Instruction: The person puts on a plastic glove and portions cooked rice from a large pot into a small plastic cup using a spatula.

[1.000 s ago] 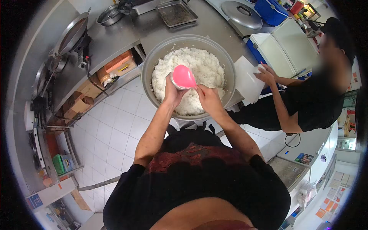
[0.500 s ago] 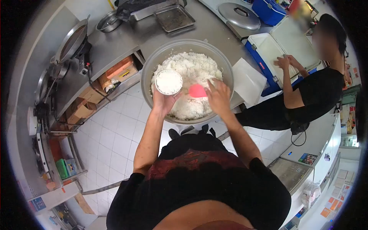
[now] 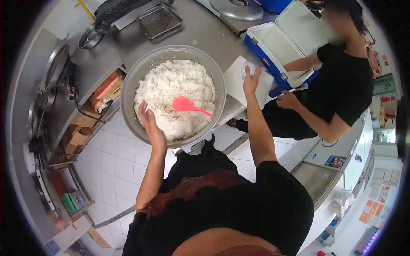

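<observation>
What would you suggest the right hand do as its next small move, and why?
Perhaps the right hand should settle the white cup squarely on the white sheet: it grips the cup over that sheet, though whether they already touch is hard to tell, and the pink paddle lies out of hand on the rice.

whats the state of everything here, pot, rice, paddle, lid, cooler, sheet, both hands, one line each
Large pot: uncovered, holding rice
Rice: loose, heaped unevenly
Pink paddle: lying on the rice, unheld
Metal lid: lying apart from the pot
Blue-and-white cooler: lid open
White sheet: spread beside the pot
Left hand: open over the rice
Right hand: holding a small white item over the sheet
</observation>
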Demonstrator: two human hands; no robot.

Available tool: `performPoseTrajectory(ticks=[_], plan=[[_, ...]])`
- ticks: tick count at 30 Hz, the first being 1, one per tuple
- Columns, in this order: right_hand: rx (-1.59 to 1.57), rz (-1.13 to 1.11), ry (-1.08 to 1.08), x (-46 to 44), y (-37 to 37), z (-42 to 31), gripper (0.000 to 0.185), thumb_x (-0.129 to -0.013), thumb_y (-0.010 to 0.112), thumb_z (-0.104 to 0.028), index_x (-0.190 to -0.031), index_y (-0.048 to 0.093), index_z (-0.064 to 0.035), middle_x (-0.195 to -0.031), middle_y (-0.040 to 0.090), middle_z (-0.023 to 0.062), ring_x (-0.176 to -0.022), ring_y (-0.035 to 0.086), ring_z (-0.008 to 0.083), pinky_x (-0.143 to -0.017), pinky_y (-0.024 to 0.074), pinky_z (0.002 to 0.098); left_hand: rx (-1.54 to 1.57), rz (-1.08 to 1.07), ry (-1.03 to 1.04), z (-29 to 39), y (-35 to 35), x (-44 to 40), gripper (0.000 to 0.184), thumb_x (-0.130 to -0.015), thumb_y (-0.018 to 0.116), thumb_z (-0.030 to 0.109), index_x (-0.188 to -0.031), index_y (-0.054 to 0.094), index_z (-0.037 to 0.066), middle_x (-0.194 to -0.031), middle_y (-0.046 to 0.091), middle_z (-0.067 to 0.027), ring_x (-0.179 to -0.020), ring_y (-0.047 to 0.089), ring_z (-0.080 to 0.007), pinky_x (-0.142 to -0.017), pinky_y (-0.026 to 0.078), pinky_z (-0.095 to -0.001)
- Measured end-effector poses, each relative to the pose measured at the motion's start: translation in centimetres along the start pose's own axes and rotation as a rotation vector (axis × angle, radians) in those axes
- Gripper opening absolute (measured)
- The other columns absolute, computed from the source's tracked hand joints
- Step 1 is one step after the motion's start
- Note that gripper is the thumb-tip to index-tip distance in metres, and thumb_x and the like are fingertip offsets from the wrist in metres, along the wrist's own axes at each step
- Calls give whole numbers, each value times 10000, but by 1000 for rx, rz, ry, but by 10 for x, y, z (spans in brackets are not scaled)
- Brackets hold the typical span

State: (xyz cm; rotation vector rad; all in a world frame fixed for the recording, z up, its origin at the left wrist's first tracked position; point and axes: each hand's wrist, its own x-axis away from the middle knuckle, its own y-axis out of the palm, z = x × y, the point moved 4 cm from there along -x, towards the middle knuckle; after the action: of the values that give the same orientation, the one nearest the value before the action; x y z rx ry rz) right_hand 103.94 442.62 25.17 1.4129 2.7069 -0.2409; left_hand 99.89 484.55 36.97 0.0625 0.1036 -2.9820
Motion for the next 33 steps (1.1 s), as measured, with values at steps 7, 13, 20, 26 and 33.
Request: performPoseTrajectory(ticks=[7,13,20,26,33], plan=[[812,-24,-190,-55,-22,127,685,-745,794,-238,-1283,431,-19,-1241,492,278,-1230,386,440,-1042,367,467,73,115,-176,-7,-25,24,534,-993,410,462,-1371,410,83,-1381,432,-89,-1285,372,-205,-1065,256,-378],[-492,-233,112,41,32,-95,546,-921,575,-382,-1325,430,-44,-1366,476,148,-1293,433,294,-1097,330,446,127,-233,-274,-13,5,18,460,-1024,364,402,-1263,537,48,-1215,582,-80,-1137,531,-191,-935,417,-345],[144,-981,-415,194,115,-168,301,-905,551,-282,-1168,618,-153,-1215,592,132,-1255,470,283,-1097,199,490,1213,-674,-743,-26,20,-2,666,-940,370,601,-1375,439,103,-1291,559,-148,-1144,574,-352,-814,551,-456],[1085,-1079,-516,175,88,-131,253,-870,588,-276,-1020,666,-88,-971,686,162,-1019,600,340,-970,336,489,1199,-457,-574,-29,-86,-19,616,-966,378,542,-1377,426,86,-1302,540,-168,-1109,589,-356,-748,597,-393],[802,-1152,-374,169,125,-86,242,-866,565,-239,-1011,646,-62,-944,656,231,-923,626,410,-784,489,474,889,-91,-550,-29,-149,-11,619,-978,343,555,-1345,457,71,-1236,594,-148,-1061,635,-304,-777,599,-399]])
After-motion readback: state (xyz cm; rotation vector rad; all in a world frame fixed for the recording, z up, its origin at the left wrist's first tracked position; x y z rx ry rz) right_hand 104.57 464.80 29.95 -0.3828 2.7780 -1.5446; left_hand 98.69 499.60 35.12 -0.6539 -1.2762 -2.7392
